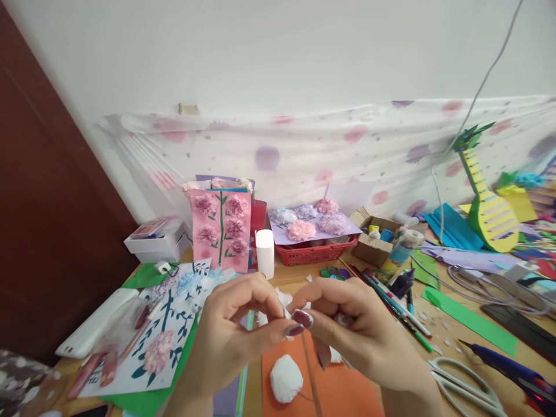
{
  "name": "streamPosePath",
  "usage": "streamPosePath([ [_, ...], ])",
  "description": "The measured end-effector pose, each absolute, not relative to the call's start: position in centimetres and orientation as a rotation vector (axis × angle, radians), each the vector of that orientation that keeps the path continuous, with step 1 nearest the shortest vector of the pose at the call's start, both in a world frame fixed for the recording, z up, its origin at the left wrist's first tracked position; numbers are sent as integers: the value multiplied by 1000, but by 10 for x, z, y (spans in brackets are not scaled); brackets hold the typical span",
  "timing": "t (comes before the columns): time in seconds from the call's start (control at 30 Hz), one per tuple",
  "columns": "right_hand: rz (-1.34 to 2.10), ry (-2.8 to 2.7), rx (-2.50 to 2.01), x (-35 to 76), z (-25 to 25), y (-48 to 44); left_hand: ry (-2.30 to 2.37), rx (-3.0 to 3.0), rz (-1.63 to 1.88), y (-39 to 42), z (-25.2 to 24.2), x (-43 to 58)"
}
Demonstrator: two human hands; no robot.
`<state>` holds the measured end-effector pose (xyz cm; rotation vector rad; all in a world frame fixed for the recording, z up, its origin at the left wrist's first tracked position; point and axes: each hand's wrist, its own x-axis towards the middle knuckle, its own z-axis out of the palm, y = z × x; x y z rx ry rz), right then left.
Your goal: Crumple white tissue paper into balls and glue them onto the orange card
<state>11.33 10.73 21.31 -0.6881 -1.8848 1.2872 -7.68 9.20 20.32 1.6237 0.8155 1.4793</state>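
My left hand (249, 324) and my right hand (343, 327) meet over the middle of the desk, thumbs and forefingers pinched together. Between the fingertips is a piece of thin white paper (284, 298), crumpled and partly hidden by the fingers. Beneath them lies a sheet of orange paper (343, 394) with a dark line running down it. On that sheet rests a rounded white paper piece (286, 378). More white scraps show behind and under my right hand.
Scissors (467, 385) and a dark blue pointed tool (512, 370) lie at the right, near pens and pencils (391, 301). Behind stand a white bottle (264, 253), a red basket (299, 255) and a pink flower card (221, 231). A flower picture (156, 341) lies left.
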Motion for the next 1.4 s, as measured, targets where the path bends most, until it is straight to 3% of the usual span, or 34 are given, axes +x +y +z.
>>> streamPosePath([
  [0.23, 1537, -1769, -716, 116, 210, 111, 873, 1769, 1476, 90, 204, -78],
  [0.9, 1453, -1628, -711, 116, 212, 111, 1001, 1639, 1633, 84, 201, -69],
  [1.17, 1279, -1657, -728, 112, 215, 109, 999, 1816, 1547, 86, 202, -77],
  [1.4, 894, -1795, -739, 111, 212, 108, 1016, 1990, 1566, 90, 197, -79],
])
